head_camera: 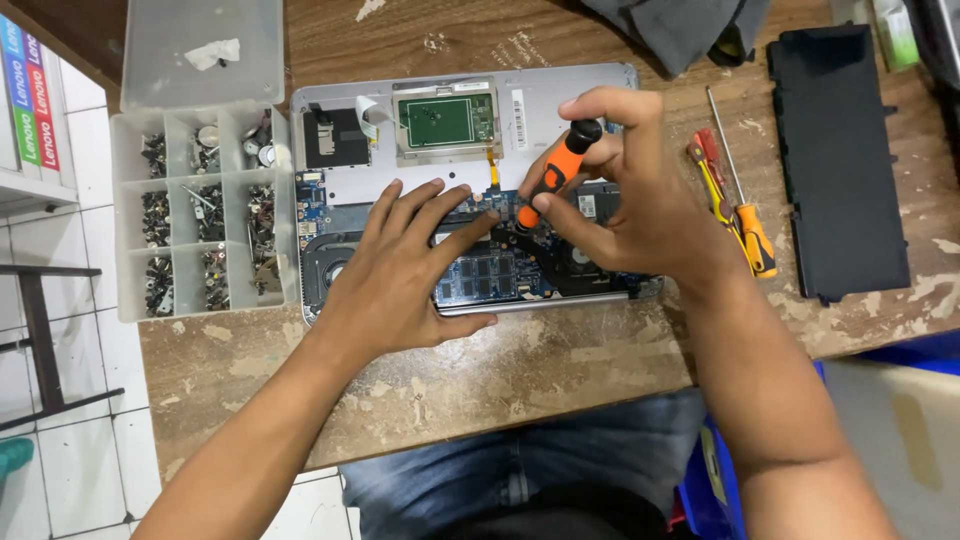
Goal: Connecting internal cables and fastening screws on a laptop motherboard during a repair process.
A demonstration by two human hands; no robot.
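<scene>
Screwdriver (pixel 556 172): we see the right hand (pixel 625 195) gripping it, centre frame.
Laptop (pixel 560 100): our left hand (pixel 400 275) lies spread flat on it.

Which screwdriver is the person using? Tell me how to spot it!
Find the opened laptop in the middle of the wooden table. Over its circuit board, the right hand grips a screwdriver, tip down on the board. It has an orange-and-black handle and is held, unlike the spare screwdrivers lying loose to the right.
</scene>
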